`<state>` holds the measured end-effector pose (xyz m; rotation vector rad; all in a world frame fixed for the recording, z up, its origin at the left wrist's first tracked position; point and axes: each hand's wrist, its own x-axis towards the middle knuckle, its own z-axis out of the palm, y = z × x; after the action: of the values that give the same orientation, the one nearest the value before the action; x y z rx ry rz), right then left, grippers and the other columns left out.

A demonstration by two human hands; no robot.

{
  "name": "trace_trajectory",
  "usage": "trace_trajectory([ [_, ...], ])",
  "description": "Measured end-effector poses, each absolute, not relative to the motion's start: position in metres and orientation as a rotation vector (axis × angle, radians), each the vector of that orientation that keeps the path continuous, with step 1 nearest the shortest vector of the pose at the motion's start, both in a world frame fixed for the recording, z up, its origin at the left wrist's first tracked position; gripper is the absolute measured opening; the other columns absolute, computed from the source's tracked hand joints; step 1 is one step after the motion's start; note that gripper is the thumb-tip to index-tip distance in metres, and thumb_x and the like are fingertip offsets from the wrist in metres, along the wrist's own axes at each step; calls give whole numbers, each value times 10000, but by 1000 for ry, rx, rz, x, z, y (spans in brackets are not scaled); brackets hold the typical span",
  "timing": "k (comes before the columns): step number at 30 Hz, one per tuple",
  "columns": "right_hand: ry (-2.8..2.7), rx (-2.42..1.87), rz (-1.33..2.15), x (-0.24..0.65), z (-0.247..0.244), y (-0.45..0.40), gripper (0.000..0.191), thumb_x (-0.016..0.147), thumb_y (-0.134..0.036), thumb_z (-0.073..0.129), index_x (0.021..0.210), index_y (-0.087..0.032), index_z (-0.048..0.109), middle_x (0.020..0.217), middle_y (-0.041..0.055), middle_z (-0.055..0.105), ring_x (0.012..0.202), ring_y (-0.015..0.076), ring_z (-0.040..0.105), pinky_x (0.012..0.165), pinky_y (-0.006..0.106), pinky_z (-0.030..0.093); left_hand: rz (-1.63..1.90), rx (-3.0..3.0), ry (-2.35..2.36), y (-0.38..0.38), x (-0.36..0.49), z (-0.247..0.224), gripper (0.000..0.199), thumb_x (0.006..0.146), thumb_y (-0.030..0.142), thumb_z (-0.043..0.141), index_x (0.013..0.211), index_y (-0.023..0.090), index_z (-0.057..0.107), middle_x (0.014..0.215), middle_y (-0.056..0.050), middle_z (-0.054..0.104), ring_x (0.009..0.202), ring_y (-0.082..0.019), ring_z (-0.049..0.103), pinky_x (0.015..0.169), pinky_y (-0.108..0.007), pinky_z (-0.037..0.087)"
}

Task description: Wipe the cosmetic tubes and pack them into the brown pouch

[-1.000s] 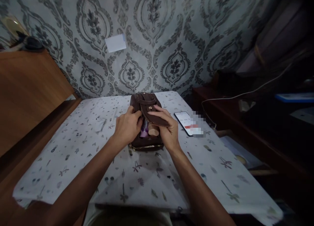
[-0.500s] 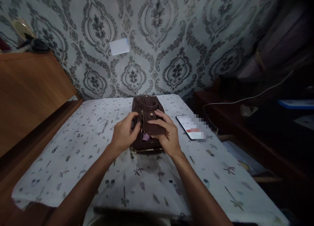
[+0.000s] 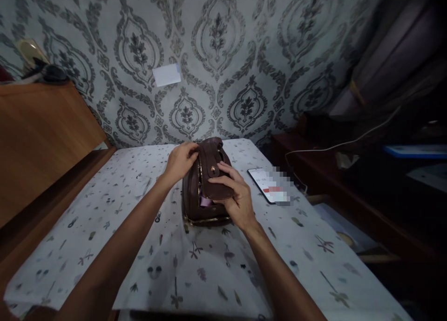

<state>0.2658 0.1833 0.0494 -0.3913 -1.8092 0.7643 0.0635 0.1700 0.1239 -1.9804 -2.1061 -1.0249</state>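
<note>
A dark brown bag (image 3: 207, 214) with gold zips lies on the patterned white cloth, its far end toward the wall. My right hand (image 3: 237, 195) grips the bag's flap (image 3: 218, 190), thumb beneath and fingers on top. At the far left edge of the bag, my left hand (image 3: 182, 160) has its thumb and forefinger closed near the upper end of the zip; what they pinch is too small to make out. Purple material (image 3: 206, 201) shows in the opening beside the flap.
A phone with a lit screen (image 3: 263, 183) lies right of the bag. A wooden board (image 3: 45, 135) stands at the left. On the right are a dark red desk (image 3: 314, 172), a white cable (image 3: 335, 147) and an open drawer with papers (image 3: 344, 228). The patterned wall rises behind.
My left hand has moved up along the bag, away from me, to its far end. The bag's handle has shifted to the right. My right hand still holds the flap.
</note>
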Motion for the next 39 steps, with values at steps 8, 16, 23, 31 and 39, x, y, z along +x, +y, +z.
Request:
trace_trajectory([
  [8, -1813, -404, 768, 266, 48, 184, 295, 736, -191, 680, 996, -283, 785, 1346, 95, 644, 1356, 342, 525, 1129, 587, 360, -1699, -1847, -2157, 188, 63, 109, 97, 787, 227, 600, 787, 157, 668, 783, -22, 675, 780, -170, 592, 788, -284, 462],
  [16, -1825, -404, 762, 266, 48, 184, 296, 742, -193, 684, 1008, -282, 781, 1353, 91, 642, 1366, 334, 522, 1138, 572, 359, -2178, -1740, -2173, 190, 65, 97, 183, 731, 354, 603, 703, 173, 618, 686, 9, 604, 663, -141, 525, 673, -255, 441],
  [23, -1812, -404, 763, 265, 46, 184, 310, 738, -174, 665, 1004, -286, 778, 1357, 90, 638, 1367, 322, 518, 1140, 564, 358, -2249, -1798, -2156, 179, 72, 98, 239, 701, 409, 616, 700, 170, 635, 695, -2, 621, 667, -142, 539, 671, -259, 439],
  [31, -1805, -382, 711, 264, 45, 183, 314, 769, -177, 630, 1029, -272, 779, 1353, 101, 625, 1376, 318, 502, 1148, 554, 360, -1827, -1970, -2136, 187, 72, 118, 160, 682, 304, 666, 783, 179, 663, 735, 16, 620, 747, -166, 538, 750, -282, 427],
  [39, -1741, -546, 757, 262, 32, 176, 401, 764, -167, 625, 1114, -294, 774, 1621, 59, 371, 1499, 336, 342, 1217, 559, 269, -1241, -2200, -2275, 234, 87, 140, 190, 634, 351, 734, 676, 169, 701, 579, 23, 574, 610, -164, 509, 626, -280, 391],
])
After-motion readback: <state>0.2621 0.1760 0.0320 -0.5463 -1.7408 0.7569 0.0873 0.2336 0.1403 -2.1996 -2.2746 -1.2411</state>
